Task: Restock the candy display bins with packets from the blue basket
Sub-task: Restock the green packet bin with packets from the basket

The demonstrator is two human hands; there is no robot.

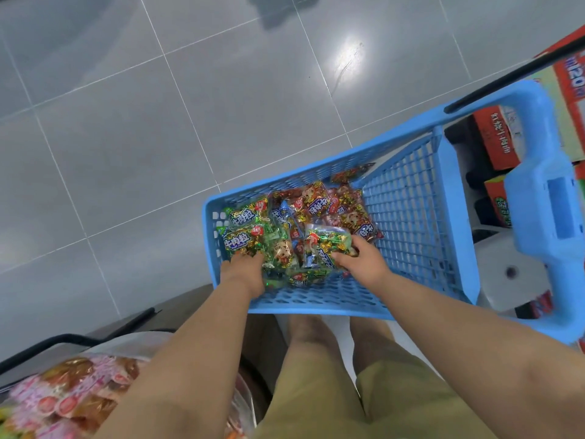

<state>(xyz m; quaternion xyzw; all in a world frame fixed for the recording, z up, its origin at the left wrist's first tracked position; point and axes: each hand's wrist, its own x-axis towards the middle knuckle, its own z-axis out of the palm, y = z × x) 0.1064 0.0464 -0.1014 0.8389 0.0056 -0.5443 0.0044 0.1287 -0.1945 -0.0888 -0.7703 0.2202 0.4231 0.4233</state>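
Observation:
The blue basket (408, 213) stands on the floor in front of my legs, with several candy packets heaped at its left end. Green packets (243, 236) lie at the left and red ones (354, 210) toward the middle. My left hand (243, 274) reaches into the basket's near left corner and its fingers curl into a green packet there. My right hand (361, 258) grips another green packet (326, 245), lifted slightly above the heap. A display bin (63, 397) with pink and orange packets shows at the bottom left, partly hidden by my left forearm.
Grey floor tiles (158, 122) fill the left and top. The basket's blue handle (547, 191) arches at the right. Red cardboard boxes (497, 137) sit on low shelves at the far right. A black rail (47, 343) borders the bin at lower left.

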